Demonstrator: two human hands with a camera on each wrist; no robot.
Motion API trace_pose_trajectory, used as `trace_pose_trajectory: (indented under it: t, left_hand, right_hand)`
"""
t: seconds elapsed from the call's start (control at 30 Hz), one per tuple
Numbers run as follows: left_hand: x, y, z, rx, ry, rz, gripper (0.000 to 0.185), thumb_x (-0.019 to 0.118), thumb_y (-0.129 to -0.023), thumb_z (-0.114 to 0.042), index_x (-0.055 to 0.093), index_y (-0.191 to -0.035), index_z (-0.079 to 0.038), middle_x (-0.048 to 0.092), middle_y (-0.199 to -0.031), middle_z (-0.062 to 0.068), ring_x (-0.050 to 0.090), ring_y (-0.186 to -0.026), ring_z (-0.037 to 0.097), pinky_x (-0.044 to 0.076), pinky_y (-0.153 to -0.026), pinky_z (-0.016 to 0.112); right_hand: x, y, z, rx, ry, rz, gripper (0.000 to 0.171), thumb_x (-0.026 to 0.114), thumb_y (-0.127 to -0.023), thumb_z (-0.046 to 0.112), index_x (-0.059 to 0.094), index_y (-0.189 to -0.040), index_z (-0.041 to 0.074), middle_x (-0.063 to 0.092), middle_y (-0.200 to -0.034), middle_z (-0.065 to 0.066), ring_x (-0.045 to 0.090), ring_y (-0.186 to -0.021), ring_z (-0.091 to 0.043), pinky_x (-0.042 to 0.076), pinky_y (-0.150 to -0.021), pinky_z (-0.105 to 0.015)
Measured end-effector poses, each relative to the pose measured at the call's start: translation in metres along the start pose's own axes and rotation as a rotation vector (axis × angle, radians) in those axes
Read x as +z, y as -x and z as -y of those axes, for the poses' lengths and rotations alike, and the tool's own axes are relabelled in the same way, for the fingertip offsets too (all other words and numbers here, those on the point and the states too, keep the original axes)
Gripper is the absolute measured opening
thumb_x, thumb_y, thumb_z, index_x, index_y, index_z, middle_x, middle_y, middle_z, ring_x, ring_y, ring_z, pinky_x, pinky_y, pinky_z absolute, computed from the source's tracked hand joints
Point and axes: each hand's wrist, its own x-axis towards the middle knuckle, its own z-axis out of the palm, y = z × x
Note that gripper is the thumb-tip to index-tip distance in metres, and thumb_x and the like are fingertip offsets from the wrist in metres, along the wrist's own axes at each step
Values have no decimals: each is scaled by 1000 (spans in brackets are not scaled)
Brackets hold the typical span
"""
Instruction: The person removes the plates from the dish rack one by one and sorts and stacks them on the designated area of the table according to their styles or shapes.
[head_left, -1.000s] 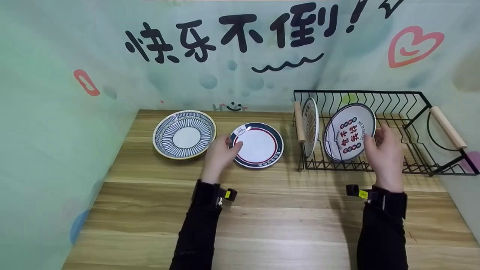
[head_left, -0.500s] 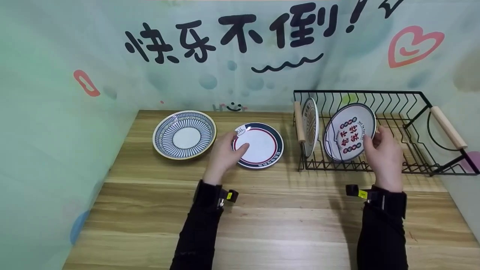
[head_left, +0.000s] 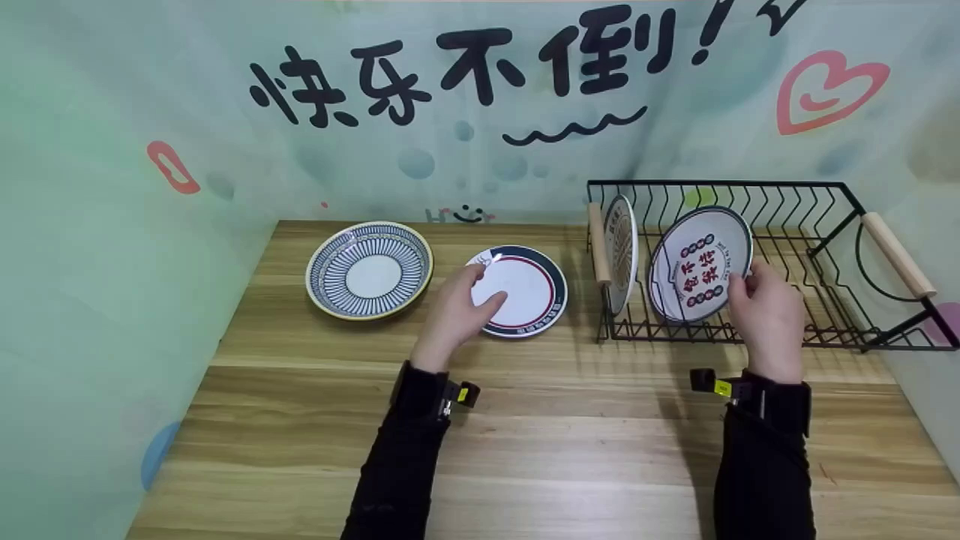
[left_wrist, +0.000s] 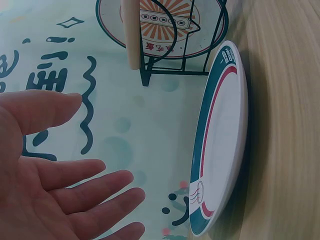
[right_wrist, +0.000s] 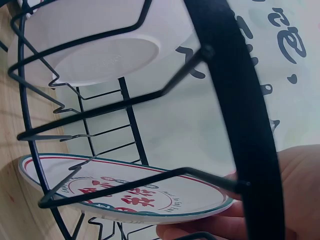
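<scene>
A white plate with a navy and red rim (head_left: pixel 529 289) lies flat on the wooden table (head_left: pixel 570 420). My left hand (head_left: pixel 480 291) hovers open over its left edge; the left wrist view shows the left hand (left_wrist: pixel 65 165) with straight fingers, apart from the plate (left_wrist: pixel 222 135). A plate with red characters (head_left: pixel 701 262) leans in the black wire rack (head_left: pixel 825 195). My right hand (head_left: pixel 761 300) grips its right rim, and the right wrist view shows fingers (right_wrist: pixel 300 170) under the plate's edge (right_wrist: pixel 125 192).
A blue striped plate (head_left: pixel 369 268) lies at the table's far left. Another plate (head_left: pixel 621 251) stands upright at the rack's left end beside a wooden handle (head_left: pixel 596 244). A second handle (head_left: pixel 896 255) is on the right. Printed walls close in the left and back.
My left hand has slid a little right, further over the navy-rimmed plate. My right hand has stayed at the red-lettered plate's rim.
</scene>
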Motion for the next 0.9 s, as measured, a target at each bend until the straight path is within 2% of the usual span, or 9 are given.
trace_pose_trajectory:
  t: [0.1,0.23,0.37,0.53,0.73,0.9]
  left_hand:
    - [1,1,-3,19,-4,6,55,69,-92,-28,54,-132,7,60,-127,23,55,-120,35,42,-105,43]
    - [3,3,-7,46,-17,34,58,68,-93,-29,52,-134,7,59,-130,24,53,-123,35,40,-107,43]
    - [6,3,-10,66,-38,57,58,68,-93,-30,53,-135,6,59,-130,22,53,-124,34,40,-108,42]
    - [8,4,-10,108,-45,46,55,68,-92,-28,54,-133,8,60,-128,23,54,-122,35,40,-108,43]
    - [12,4,-12,137,-36,59,55,68,-92,-26,54,-132,8,60,-127,23,55,-121,36,41,-107,43]
    - [14,6,-13,172,-42,59,54,69,-91,-26,55,-130,9,60,-127,24,54,-122,37,40,-107,43]
  right_hand:
    - [0,0,0,-1,26,-13,32,50,-101,21,63,-113,-5,66,-85,-21,50,-61,-22,38,-54,-34]
    - [0,1,1,-3,54,-22,30,51,-100,18,63,-112,-7,65,-80,-20,49,-57,-22,35,-49,-34]
    - [2,1,3,-18,63,-35,30,52,-99,13,63,-116,-9,66,-84,-25,54,-60,-28,36,-51,-35]
    - [3,2,5,-34,75,-53,29,51,-99,10,62,-114,-12,66,-89,-30,58,-67,-38,38,-55,-39]
    - [2,1,5,-15,76,-26,31,51,-100,12,60,-116,-12,66,-92,-30,58,-70,-38,40,-57,-39]
    - [3,2,4,-33,87,-30,23,50,-99,11,59,-100,-11,63,-83,-28,53,-63,-35,38,-54,-39]
